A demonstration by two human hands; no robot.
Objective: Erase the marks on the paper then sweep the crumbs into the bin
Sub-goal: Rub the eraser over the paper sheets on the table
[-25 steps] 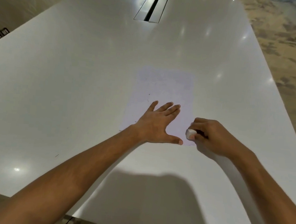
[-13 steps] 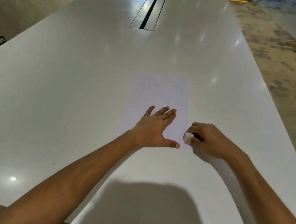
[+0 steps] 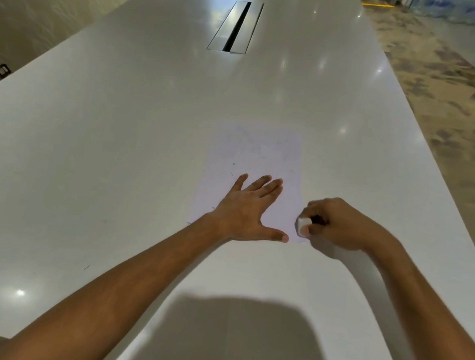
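**Eraser at the paper's near corner, other hand flat on the sheet**

A long, glossy white worktop (image 3: 117,145) runs away down the room, with ceiling lights glinting off it and a dark shadow across its near edge. Far beyond the paper, a metal cable hatch (image 3: 235,26) with a black slot sits let into the surface. Patterned carpet (image 3: 440,112) lies off to the right of the worktop.

The paper (image 3: 257,155) lies flat on the worktop, roughly in the middle of its width, long side running away from the person. It is pale and hard to tell from the surface beneath. Any marks on it are too faint to read.

Two bare forearms reach in from the near edge. The left hand (image 3: 246,212) rests palm down on the near half of the paper, fingers spread and straight, thumb stretched out along the sheet's near edge; it grips nothing, only presses the sheet down. The right hand (image 3: 339,224) sits at the paper's near right corner, curled closed, its fingers (image 3: 307,230) pinched on a small white eraser (image 3: 303,224). The eraser sits right at the sheet's right edge, close to the left thumb tip but apart from it.

A few dark specks, crumbs (image 3: 233,164) by the look of them, dot the paper's left part and the worktop just left of it.
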